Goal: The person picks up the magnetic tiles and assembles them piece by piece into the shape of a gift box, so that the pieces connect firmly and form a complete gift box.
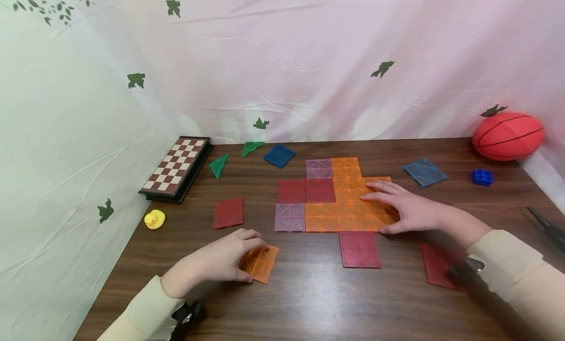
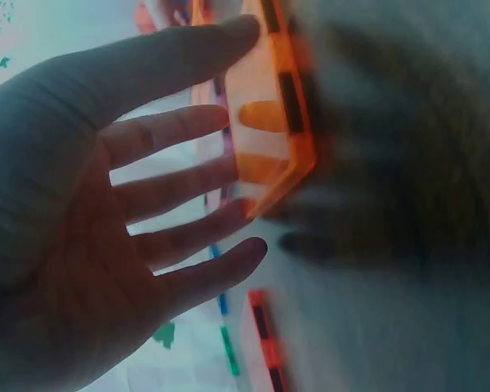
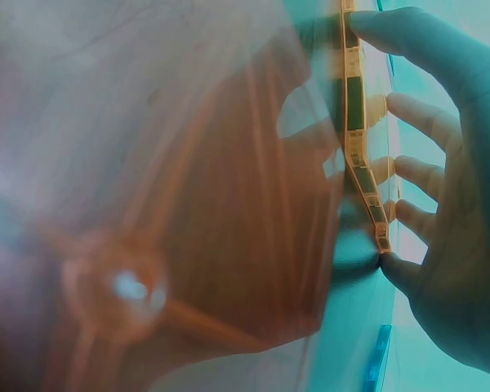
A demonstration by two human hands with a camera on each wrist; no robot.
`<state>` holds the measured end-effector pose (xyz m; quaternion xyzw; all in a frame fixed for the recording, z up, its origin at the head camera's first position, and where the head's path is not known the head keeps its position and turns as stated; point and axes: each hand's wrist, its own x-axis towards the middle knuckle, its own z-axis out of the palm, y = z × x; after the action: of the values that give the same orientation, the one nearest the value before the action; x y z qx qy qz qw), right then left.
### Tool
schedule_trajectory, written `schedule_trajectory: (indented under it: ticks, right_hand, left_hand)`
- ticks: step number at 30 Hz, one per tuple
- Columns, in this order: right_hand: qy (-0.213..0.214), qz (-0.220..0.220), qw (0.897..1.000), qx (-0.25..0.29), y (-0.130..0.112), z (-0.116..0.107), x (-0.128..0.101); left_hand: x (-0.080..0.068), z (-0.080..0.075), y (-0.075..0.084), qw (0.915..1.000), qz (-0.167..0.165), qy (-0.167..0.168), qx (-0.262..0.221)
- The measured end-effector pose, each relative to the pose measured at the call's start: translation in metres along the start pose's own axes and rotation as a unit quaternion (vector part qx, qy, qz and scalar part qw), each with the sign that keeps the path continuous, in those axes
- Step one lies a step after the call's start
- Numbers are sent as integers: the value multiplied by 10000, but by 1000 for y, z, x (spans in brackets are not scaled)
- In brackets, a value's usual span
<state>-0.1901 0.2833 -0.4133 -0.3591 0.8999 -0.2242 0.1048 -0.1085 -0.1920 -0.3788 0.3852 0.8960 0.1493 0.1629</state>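
A person in cream sleeves works at a dark wooden counter (image 1: 309, 301) hung round with pale cloth. The left hand (image 1: 220, 260) grips a loose orange tile (image 1: 260, 263) near the front edge, fingers curled over the tile's left side; the left wrist view shows the fingertips (image 2: 229, 175) against the tile's (image 2: 269, 122) face, with its far edge tipped up.

The right hand (image 1: 403, 208) lies flat and relaxed, fingers straight, pressing on the right end of a mat of joined tiles (image 1: 340, 196) at the counter's middle. The mat is orange, red and purple squares lying flat and touching edge to edge. The right wrist view shows the fingers (image 3: 425, 114) along an orange tile edge (image 3: 355, 106).

A red tile (image 1: 359, 249) touches the mat's front edge. Another red tile (image 1: 228, 213) lies apart on the left, and a third (image 1: 434, 265) lies by the right wrist. Behind the mat are two green triangles (image 1: 219, 165) and two blue tiles (image 1: 279, 155). A chessboard (image 1: 176, 167) and yellow duck (image 1: 154, 219) sit at the left; a red ball (image 1: 507, 136) and blue brick (image 1: 481, 177) at the right.
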Motion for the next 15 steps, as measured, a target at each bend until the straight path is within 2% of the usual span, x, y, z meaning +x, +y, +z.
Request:
schedule_trajectory:
  ticks: [5, 9, 12, 15]
  right_hand:
    - [-1, 13, 10000, 40, -1, 0, 0]
    - [-19, 22, 10000, 59, -2, 0, 0]
    - [-71, 77, 9999, 61, -3, -1, 1]
    - [-112, 130, 9998, 64, -3, -2, 1]
  left_hand:
    - [11, 8, 6, 9993, 224, 95, 288]
    - [28, 13, 21, 9962, 383, 185, 760]
    - [43, 17, 36, 9892, 616, 245, 1305]
    - [59, 20, 49, 9773, 914, 413, 1867]
